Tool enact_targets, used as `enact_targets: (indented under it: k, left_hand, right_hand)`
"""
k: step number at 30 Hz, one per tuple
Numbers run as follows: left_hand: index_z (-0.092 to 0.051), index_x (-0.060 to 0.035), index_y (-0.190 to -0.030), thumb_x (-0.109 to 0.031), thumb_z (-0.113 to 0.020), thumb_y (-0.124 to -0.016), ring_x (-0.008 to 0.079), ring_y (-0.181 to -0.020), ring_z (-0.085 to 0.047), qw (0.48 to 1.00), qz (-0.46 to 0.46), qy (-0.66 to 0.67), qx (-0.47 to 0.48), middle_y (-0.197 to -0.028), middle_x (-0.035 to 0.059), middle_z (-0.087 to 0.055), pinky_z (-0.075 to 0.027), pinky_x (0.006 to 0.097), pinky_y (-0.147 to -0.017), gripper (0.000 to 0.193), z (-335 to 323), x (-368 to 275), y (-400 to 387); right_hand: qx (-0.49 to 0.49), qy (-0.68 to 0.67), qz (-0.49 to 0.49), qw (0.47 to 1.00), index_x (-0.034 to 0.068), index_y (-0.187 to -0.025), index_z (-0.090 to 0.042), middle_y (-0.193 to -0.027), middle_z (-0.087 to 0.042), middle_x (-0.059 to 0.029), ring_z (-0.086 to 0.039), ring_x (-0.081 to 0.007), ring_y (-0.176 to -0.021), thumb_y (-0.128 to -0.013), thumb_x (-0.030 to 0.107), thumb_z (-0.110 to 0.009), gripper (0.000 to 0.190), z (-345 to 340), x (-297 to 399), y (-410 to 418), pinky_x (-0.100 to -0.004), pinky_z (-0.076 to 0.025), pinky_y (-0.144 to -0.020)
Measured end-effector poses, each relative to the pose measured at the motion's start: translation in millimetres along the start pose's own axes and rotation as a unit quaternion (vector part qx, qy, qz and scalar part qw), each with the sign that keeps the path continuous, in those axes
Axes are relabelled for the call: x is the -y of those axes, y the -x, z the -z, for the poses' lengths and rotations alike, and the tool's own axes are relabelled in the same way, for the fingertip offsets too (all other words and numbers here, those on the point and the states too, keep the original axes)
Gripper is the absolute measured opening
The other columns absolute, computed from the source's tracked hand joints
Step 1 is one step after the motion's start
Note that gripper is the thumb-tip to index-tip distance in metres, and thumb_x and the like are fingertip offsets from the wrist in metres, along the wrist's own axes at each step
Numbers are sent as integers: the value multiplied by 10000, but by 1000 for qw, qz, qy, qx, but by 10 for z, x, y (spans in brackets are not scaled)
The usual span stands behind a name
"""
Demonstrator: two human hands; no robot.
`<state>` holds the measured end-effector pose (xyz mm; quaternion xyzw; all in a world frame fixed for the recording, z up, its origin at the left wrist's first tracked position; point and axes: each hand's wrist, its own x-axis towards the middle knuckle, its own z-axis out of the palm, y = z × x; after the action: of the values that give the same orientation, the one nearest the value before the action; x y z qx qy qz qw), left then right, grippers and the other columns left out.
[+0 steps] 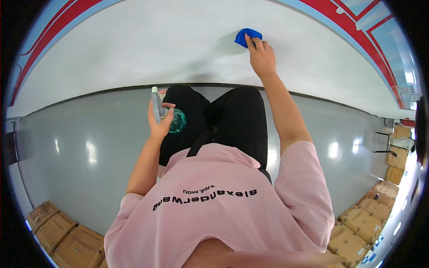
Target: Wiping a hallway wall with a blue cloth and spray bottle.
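Note:
My right hand (262, 57) presses a folded blue cloth (247, 37) against a white wall (150, 43), with its fingers on the cloth and the arm stretched forward. In my left hand (161, 117) is a spray bottle (177, 121) with a translucent green body and a grey and white trigger head. The bottle lies close over my left thigh, and the hand covers part of its neck. Soft shadows of the arm and hand fall on the wall. How much liquid the bottle holds I cannot tell.
A dark strip (134, 87) runs where the wall meets the glossy grey floor (90, 134). Red and blue graphics (348, 26) border the white area. Brown cartons (73, 241) stand behind at the left, more cartons (362, 217) at the right. A person (402, 143) is near a black metal frame (382, 151) at far right.

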<state>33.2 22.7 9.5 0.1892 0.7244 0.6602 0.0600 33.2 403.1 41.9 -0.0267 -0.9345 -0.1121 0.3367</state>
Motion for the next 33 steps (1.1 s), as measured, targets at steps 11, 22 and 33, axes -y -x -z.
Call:
enact_targets:
  k: [11, 22, 33]
  left_hand:
    - [-462, -3, -1251, 71, -590, -729, 154, -806, -646, 1000, -17, -2, -6, -1267, 86, -512, -459, 233, -619, 543, 10, -48, -21]
    - [-467, -11, -1255, 66, -600, -738, 157, -819, -646, 1000, 1, -6, 4, -1263, 83, -512, -477, 252, -640, 540, -16, -22, -17]
    - [-455, -20, -1271, 37, -602, -761, 167, -845, -647, 1000, -7, -19, 3, -1287, 89, -505, -479, 257, -637, 534, 4, 5, -12]
  right_hand:
    - [-136, 20, -18, 990, 35, -1182, -594, -999, -559, -116, -542, -276, -780, -761, 69, -565, 423, 454, -186, -664, -362, -475, -670]
    - [70, -15, -29, 997, 136, -1274, -562, -994, -552, -30, -551, -225, -813, -786, 84, -561, 490, -111, 177, 248, -350, -503, -664]
    - [-115, -79, 59, 988, 10, -1182, -585, -1021, -558, -121, -541, -282, -801, -773, 83, -557, 417, 268, 641, -1178, -376, -472, -675]
